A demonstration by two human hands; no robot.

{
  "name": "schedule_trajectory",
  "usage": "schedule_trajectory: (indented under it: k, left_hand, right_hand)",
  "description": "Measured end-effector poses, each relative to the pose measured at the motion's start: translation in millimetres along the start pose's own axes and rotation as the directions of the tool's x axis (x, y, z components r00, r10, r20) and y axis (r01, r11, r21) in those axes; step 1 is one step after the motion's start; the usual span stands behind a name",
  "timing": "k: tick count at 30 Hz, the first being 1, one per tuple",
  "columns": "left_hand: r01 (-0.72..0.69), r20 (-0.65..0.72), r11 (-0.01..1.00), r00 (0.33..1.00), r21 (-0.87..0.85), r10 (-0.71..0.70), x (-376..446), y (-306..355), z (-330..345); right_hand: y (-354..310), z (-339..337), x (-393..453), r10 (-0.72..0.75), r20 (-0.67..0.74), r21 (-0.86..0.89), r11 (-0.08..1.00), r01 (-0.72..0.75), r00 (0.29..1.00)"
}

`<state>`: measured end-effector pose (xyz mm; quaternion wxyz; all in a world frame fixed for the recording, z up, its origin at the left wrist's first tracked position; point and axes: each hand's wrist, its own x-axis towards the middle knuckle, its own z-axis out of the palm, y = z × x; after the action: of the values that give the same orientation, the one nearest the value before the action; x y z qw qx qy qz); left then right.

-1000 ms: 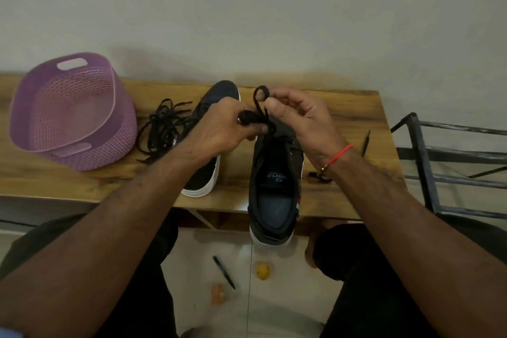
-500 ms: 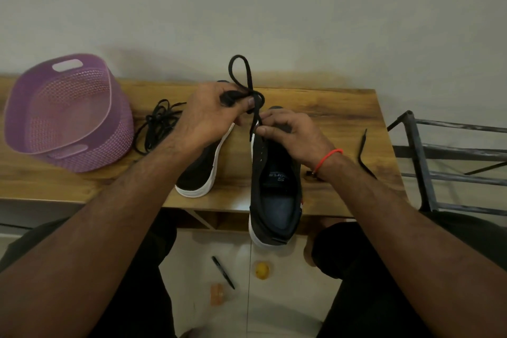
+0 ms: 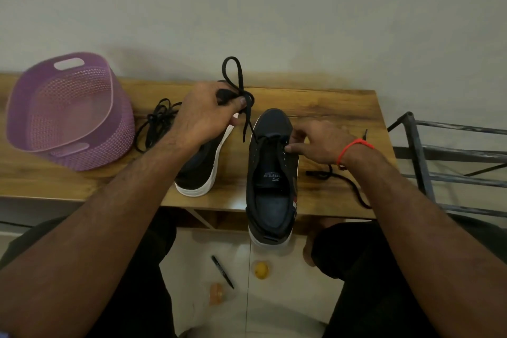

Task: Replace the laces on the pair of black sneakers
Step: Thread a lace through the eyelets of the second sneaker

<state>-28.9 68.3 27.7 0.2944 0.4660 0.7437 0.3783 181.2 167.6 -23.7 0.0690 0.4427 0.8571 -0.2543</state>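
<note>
Two black sneakers with white soles lie on the wooden table (image 3: 329, 107). The right sneaker (image 3: 270, 173) points away from me, its heel overhanging the front edge. The left sneaker (image 3: 203, 170) is partly hidden under my left arm. My left hand (image 3: 204, 115) grips a black lace (image 3: 237, 82), lifted above the table with a loop standing up; the lace runs down to the right sneaker's front eyelets. My right hand (image 3: 318, 143) pinches the right sneaker's eyelet edge. The lace's other end (image 3: 343, 184) trails on the table under my right wrist.
A purple perforated basket (image 3: 68, 112) stands on the table's left. A tangle of black laces (image 3: 156, 123) lies beside it. A metal rack (image 3: 439, 162) stands to the right. On the floor lie a pen (image 3: 222, 271) and a small yellow object (image 3: 261, 270).
My left hand has pulled the lace up and to the left, drawing out a loop. My right hand left the lace and dropped onto the right sneaker's eyelet edge.
</note>
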Motion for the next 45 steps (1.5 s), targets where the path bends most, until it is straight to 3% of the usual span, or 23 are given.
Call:
schedule_trajectory:
  k: [10, 18, 24, 30, 32, 37, 41, 45]
  left_hand:
    - [0.153, -0.004, 0.965, 0.988, 0.212, -0.156, 17.7, -28.2, -10.3]
    - [0.186, -0.028, 0.953, 0.982, 0.239, -0.185, 20.2, -29.7, -8.0]
    - [0.072, 0.107, 0.967, 0.989, 0.246, -0.101, 12.6, -18.6, -14.9]
    - [-0.075, 0.338, 0.957, 0.941, 0.281, -0.026, 4.5, -0.1, -39.5]
    - [-0.097, 0.34, 0.976, 0.94, 0.194, 0.025, -0.9, 8.8, -47.6]
    - [-0.086, 0.196, 0.985, 0.974, -0.148, 0.115, -14.5, 37.5, -58.1]
    - [-0.075, 0.109, 0.929, 0.986, -0.363, 0.123, -22.5, 61.3, -63.5]
    - [-0.061, 0.093, 0.836, 0.987, -0.546, 0.133, -31.4, 97.1, -65.4]
  right_hand:
    - [8.7, -13.1, -4.9, -0.031, 0.111, -0.009, 0.999, 0.033, 0.993]
    - [11.4, -14.4, -5.5, -0.019, 0.106, 0.025, 1.0, 0.016, 0.994]
    - [12.1, -22.2, -7.7, -0.027, 0.143, 0.293, 0.956, -0.016, 0.989]
    - [0.9, -41.9, -22.2, -0.081, 0.132, 0.593, 0.805, -0.013, 0.988]
    - [-0.6, -49.3, -26.7, -0.084, 0.117, 0.649, 0.761, -0.012, 0.99]
    - [-9.7, -69.9, -44.0, -0.028, -0.035, 0.827, 0.56, 0.045, 0.999]
    - [-20.3, -97.7, -71.7, -0.049, -0.106, 0.908, 0.402, 0.117, 0.993]
    - [-37.8, -130.3, -98.5, -0.084, -0.162, 0.934, 0.31, 0.18, 0.983]
